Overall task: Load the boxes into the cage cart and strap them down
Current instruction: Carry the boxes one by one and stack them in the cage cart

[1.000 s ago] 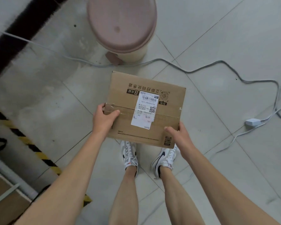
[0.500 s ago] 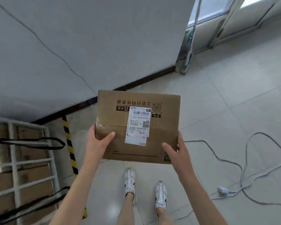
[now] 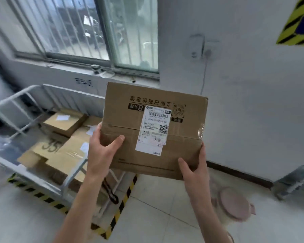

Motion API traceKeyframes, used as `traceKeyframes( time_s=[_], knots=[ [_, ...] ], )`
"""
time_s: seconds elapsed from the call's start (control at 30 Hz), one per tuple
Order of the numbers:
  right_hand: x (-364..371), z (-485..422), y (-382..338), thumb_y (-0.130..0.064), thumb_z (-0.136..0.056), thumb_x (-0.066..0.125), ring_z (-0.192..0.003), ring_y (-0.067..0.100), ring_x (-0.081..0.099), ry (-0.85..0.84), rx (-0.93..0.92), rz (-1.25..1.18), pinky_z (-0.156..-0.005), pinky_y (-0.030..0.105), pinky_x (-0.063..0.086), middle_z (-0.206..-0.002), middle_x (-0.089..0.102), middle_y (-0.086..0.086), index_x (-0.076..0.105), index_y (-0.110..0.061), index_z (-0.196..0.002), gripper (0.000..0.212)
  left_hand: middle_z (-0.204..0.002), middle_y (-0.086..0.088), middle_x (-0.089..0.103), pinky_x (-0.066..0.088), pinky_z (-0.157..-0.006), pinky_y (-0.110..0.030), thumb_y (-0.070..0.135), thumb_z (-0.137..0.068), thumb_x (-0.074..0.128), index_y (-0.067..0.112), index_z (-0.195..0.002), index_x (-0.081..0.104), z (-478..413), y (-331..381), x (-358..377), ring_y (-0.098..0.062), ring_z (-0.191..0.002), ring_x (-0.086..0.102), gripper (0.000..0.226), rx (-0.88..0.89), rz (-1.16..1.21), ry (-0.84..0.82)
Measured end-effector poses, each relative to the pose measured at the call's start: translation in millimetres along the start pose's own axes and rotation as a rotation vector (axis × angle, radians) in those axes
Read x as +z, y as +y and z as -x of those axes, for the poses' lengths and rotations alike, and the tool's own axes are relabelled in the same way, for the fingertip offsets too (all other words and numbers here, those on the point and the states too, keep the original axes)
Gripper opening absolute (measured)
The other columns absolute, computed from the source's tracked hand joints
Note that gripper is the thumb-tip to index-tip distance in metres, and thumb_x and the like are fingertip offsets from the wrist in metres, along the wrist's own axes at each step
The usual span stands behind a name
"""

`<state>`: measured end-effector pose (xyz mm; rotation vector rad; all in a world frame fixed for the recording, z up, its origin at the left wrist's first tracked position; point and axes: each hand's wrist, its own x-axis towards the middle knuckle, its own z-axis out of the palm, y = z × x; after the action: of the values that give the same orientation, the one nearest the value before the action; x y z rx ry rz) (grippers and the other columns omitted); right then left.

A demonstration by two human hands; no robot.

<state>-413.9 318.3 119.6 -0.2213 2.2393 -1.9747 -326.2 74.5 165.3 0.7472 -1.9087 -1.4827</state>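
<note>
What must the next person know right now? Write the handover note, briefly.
Left hand: grips the left edge of the brown cardboard box with the white shipping label, thumb on top.
Right hand: grips its near right corner.
The box is held in the air, right of the white metal cage cart.
Done: several brown cardboard boxes already lie in the cart.
Left: set this box in, then strap the load; no strap shows across it.

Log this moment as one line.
step: carry | cardboard box: in left grip, right grip | cage cart: to its left, holds boxes | load: not yet
</note>
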Motion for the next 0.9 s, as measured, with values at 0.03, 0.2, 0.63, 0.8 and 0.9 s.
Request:
traceKeyframes(
  time_s=[0.03,0.2,0.63,0.8,0.9],
  knots=[
    [31.0,8.5,-9.6,-0.034,-0.090,0.069,-0.133,0.003,0.040,-0.043,-0.019,-0.010,-0.109,0.033,0.039,-0.148,0.036,-0.023,0.010,-0.058,-0.149,0.087,-0.129,0.004,0.060,0.055,-0.094,-0.042,0.051,-0.070,0.081,0.046,-0.133,0.050,-1.6,-1.4,-36.2,-0.014,-0.117,0.061,0.071,-0.005,0.009,0.052],
    [193.6,64.7,-37.6,-0.035,-0.090,0.068,-0.130,0.003,0.039,-0.255,-0.054,-0.037,-0.110,0.037,0.039,-0.144,0.035,-0.024,0.010,-0.055,-0.151,0.087,-0.121,0.013,0.065,0.057,-0.091,-0.040,0.051,-0.069,0.079,0.051,-0.125,0.054,0.8,-23.7,-215.8,-0.007,-0.109,0.063,0.062,0.003,-0.019,0.280],
    [493.0,142.0,-59.2,-0.028,-0.089,0.069,-0.132,0.006,0.046,-0.571,-0.076,-0.003,-0.109,0.042,0.044,-0.147,0.044,-0.017,0.018,-0.047,-0.153,0.084,-0.126,0.008,0.065,0.054,-0.098,-0.040,0.045,-0.070,0.078,0.040,-0.127,0.056,-30.0,-121.6,-498.9,-0.010,-0.113,0.063,0.061,-0.144,-0.041,0.616],
    [590.1,118.3,-51.1,-0.027,-0.088,0.068,-0.125,0.004,0.050,-0.599,-0.040,0.003,-0.105,0.044,0.047,-0.142,0.046,-0.021,0.018,-0.053,-0.150,0.085,-0.129,0.005,0.062,0.054,-0.099,-0.044,0.048,-0.070,0.077,0.038,-0.130,0.054,-91.5,-151.7,-550.1,-0.014,-0.115,0.063,0.065,-0.196,-0.078,0.665],
    [637.2,103.5,-46.4,-0.025,-0.087,0.068,-0.126,0.012,0.053,-0.645,0.006,0.000,-0.099,0.049,0.051,-0.141,0.051,-0.014,0.024,-0.052,-0.148,0.080,-0.130,0.007,0.061,0.053,-0.100,-0.041,0.046,-0.072,0.076,0.038,-0.132,0.053,-122.6,-166.3,-574.6,-0.011,-0.116,0.061,0.065,-0.224,-0.128,0.676]
  ],
)
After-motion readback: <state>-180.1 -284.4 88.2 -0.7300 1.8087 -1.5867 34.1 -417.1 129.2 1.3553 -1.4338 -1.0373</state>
